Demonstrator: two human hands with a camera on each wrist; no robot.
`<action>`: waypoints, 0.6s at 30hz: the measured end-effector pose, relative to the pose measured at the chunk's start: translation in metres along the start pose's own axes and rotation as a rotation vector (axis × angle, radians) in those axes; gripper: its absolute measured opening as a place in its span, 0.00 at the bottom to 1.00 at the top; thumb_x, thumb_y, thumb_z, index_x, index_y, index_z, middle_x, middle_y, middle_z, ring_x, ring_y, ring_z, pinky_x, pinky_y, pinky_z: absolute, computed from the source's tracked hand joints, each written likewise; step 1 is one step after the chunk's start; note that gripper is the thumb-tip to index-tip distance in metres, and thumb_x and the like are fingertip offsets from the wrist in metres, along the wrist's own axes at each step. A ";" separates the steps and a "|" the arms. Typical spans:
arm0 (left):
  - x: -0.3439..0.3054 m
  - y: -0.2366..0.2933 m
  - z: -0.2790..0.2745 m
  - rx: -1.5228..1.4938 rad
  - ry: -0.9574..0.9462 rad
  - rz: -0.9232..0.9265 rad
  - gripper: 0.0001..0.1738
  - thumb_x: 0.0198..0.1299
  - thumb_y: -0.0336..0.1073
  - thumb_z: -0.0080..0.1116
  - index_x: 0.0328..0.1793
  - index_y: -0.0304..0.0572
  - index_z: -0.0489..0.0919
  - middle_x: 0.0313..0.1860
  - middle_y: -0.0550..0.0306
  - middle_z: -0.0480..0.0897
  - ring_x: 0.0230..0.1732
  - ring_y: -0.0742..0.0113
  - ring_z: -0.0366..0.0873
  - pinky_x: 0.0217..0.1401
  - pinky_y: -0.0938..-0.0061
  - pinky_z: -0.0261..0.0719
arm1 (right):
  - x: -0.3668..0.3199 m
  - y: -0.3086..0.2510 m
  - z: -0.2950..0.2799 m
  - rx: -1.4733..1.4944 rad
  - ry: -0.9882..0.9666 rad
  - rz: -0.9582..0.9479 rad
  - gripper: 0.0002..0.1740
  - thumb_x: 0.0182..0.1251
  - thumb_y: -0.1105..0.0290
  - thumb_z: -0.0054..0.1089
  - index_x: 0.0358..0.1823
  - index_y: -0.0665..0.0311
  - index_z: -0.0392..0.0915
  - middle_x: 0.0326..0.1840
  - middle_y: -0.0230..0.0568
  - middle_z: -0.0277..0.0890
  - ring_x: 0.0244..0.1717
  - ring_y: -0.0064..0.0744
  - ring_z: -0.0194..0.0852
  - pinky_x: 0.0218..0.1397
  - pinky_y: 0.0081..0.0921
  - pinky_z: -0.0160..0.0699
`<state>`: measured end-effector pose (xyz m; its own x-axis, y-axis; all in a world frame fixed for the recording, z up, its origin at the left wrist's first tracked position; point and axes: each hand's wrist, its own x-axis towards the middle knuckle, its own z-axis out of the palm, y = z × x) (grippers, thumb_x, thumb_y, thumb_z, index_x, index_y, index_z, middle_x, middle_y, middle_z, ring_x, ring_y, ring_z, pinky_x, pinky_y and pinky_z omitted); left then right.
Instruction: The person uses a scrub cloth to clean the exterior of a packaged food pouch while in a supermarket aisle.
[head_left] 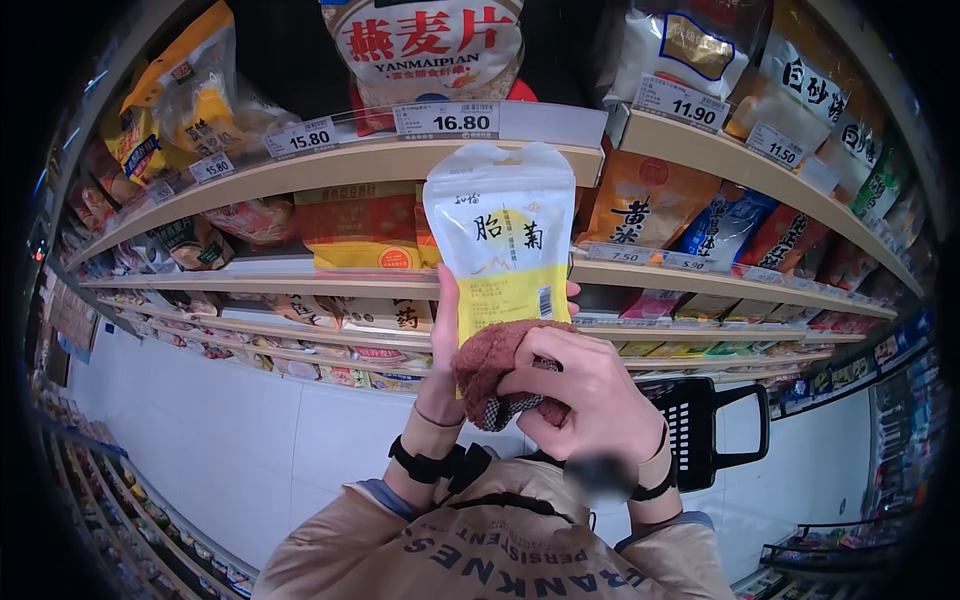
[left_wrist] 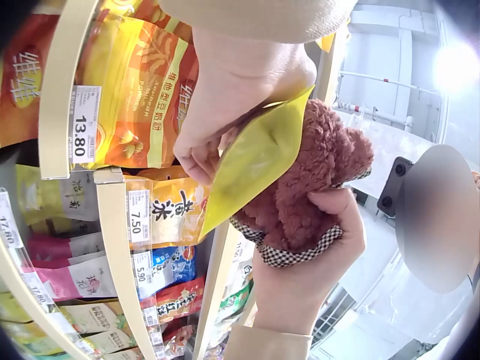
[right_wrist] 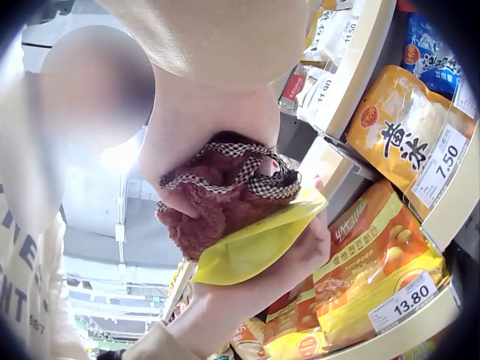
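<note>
Cloth [head_left: 482, 375], brown and fluffy with a black-and-white checked trim [head_left: 512, 404], is bunched up in the person's right hand [head_left: 595, 385]. That hand is closed on it, fingers and thumb curled into the folds, and the cloth lies against the lower front of a pouch [head_left: 500, 235]. The pouch is white above and yellow below, and it stands upright before the shelves, its printed front turned to the wearer and its notched top edge uppermost. The left hand [head_left: 446, 325] has hold of it from behind, the fingers wrapped partway round, with the fingertips just showing past the far edge.

Both hands are up in front of the person's chest, close together, with the pouch and the cloth touching between them. Each wrist wears a black strap, and the sleeves and top are beige, with dark lettering across the front.

Behind the pouch runs a pale shelf [head_left: 265, 178] with a price label reading 16.80 [head_left: 448, 120] on its edge, and a big bag of oats [head_left: 425, 50] stands above that. Orange bags [head_left: 645, 205] sit on the level below, to the right, over a tag reading 7.50. A black basket [head_left: 690, 440] shows beyond the right wrist, over the pale floor [head_left: 240, 430].
</note>
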<state>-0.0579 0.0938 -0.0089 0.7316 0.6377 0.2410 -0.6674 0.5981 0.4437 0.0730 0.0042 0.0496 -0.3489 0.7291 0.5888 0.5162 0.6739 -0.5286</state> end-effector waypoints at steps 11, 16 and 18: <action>-0.011 0.011 -0.013 -0.029 -0.044 0.096 0.49 0.71 0.73 0.24 0.81 0.37 0.53 0.73 0.40 0.68 0.71 0.48 0.71 0.70 0.49 0.74 | 0.011 0.017 -0.039 -0.348 0.318 0.097 0.12 0.45 0.77 0.59 0.35 0.64 0.83 0.34 0.42 0.74 0.32 0.43 0.79 0.37 0.33 0.79; -0.012 0.015 -0.011 0.074 -0.147 0.047 0.49 0.72 0.72 0.24 0.82 0.36 0.53 0.73 0.39 0.67 0.70 0.48 0.71 0.69 0.49 0.74 | 0.002 0.021 -0.051 -0.385 0.487 0.178 0.14 0.44 0.80 0.57 0.36 0.71 0.80 0.35 0.46 0.75 0.34 0.41 0.79 0.40 0.29 0.78; -0.016 0.010 -0.013 0.219 -0.024 0.060 0.47 0.73 0.68 0.30 0.81 0.35 0.53 0.73 0.39 0.67 0.71 0.49 0.69 0.71 0.53 0.71 | -0.002 0.022 -0.048 -0.341 0.468 0.169 0.14 0.46 0.81 0.57 0.38 0.71 0.79 0.37 0.47 0.75 0.36 0.43 0.79 0.43 0.29 0.78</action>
<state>-0.0780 0.0962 -0.0188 0.6964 0.6555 0.2923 -0.6656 0.4377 0.6044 0.1225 0.0118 0.0660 0.1012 0.6403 0.7614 0.7833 0.4205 -0.4578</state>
